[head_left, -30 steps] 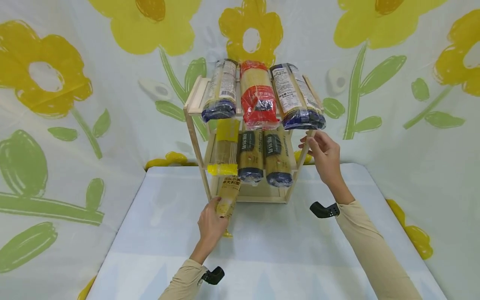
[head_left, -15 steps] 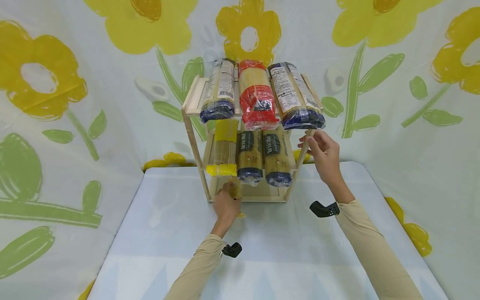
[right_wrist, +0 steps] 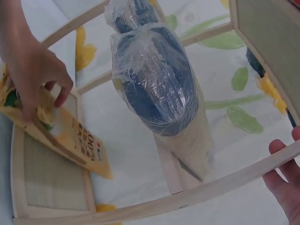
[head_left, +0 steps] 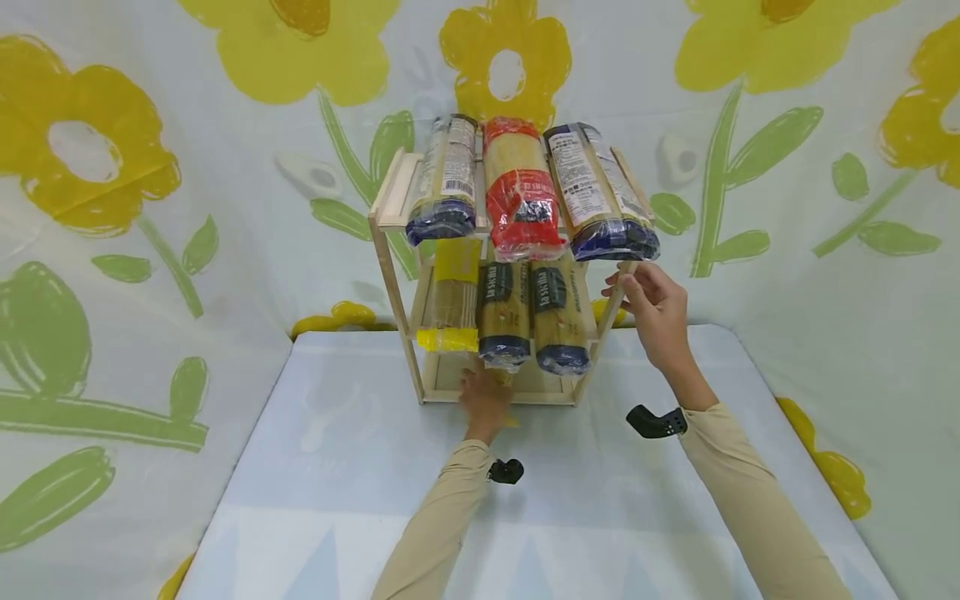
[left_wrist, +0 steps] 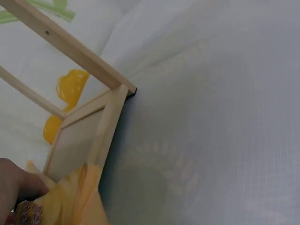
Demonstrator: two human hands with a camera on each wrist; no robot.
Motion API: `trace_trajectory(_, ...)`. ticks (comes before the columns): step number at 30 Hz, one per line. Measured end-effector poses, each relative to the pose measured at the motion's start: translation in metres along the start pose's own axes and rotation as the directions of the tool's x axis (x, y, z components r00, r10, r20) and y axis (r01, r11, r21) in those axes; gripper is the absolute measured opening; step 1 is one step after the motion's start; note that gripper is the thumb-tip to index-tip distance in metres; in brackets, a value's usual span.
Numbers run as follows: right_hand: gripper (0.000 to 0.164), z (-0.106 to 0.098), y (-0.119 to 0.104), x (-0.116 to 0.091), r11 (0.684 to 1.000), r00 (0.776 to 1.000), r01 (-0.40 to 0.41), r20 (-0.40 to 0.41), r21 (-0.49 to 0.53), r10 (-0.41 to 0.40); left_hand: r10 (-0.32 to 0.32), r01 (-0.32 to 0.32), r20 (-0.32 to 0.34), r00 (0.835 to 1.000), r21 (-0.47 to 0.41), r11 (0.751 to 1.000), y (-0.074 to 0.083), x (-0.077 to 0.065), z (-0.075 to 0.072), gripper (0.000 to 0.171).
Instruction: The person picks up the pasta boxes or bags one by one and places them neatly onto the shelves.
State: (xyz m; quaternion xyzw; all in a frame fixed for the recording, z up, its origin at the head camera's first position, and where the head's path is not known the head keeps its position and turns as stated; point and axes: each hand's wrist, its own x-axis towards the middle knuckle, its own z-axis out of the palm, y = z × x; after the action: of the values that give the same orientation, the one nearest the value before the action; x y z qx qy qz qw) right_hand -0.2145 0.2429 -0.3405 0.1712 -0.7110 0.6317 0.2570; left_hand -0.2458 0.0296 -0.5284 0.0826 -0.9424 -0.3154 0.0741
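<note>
A small wooden three-tier rack (head_left: 392, 279) stands on the table. My left hand (head_left: 486, 403) is at its bottom tier, holding a yellow pasta bag (right_wrist: 77, 136). In the right wrist view the fingers and thumb grip the bag's near end, its printed side showing, its far end over the bottom panel. Most of the bag is hidden from the head view. On the rack's right side, my right hand (head_left: 660, 318) holds the front upright (right_wrist: 225, 180) between fingers and thumb, just below the top tier.
On the middle tier lie a yellow-ended pasta pack (head_left: 453, 296) and two blue-ended spaghetti packs (head_left: 504, 312). The top tier carries a red pasta pack (head_left: 522, 187) between two blue-ended ones (head_left: 603, 192). Flowered cloth (head_left: 247, 167) hangs behind the table (head_left: 330, 467).
My left hand has carried the pasta bag forward and to the right, from in front of the rack into its bottom tier. The right hand has kept its hold on the upright.
</note>
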Motion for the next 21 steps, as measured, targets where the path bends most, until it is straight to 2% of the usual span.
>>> trace_trajectory(2, 0.017, -0.001, 0.000, -0.001, 1.000, 1.000, 0.000, -0.012, -0.002, 0.000, 0.015, -0.015, 0.021, 1.000, -0.006, 1.000, 0.003, -0.002, 0.002, 0.071)
trace_trajectory(6, 0.016, -0.001, -0.001, -0.002, 1.000, 1.000, -0.008, -0.019, 0.011, 0.008, 0.065, -0.063, 0.048, 0.997, -0.044, 0.997, 0.006, -0.006, 0.003, 0.051)
trace_trajectory(9, 0.018, 0.002, -0.001, -0.001, 1.000, 1.000, -0.009, -0.007, 0.012, 0.009, 0.075, -0.073, 0.049, 0.996, -0.031, 0.997, 0.004, -0.006, 0.002, 0.039)
trace_trajectory(12, 0.018, 0.003, -0.001, -0.002, 1.000, 1.000, -0.001, -0.011, 0.005, 0.001, 0.101, -0.100, 0.063, 0.993, -0.018, 0.995, 0.001, -0.005, 0.000, 0.034)
trace_trajectory(17, 0.017, 0.001, 0.003, -0.001, 1.000, 1.000, -0.005, -0.021, 0.007, 0.005, 0.167, -0.167, 0.072, 0.983, -0.011, 0.986, -0.005, -0.002, -0.001, 0.035)
trace_trajectory(19, 0.017, -0.002, 0.006, 0.000, 0.999, 0.999, -0.035, -0.017, -0.002, 0.035, 0.197, -0.197, 0.074, 0.978, -0.005, 0.980, -0.007, 0.000, -0.003, 0.041)
trace_trajectory(21, 0.019, -0.005, 0.009, 0.000, 0.996, 0.996, -0.084, -0.006, -0.029, 0.084, 0.251, -0.252, 0.079, 0.965, 0.009, 0.968, -0.012, 0.002, -0.008, 0.045)
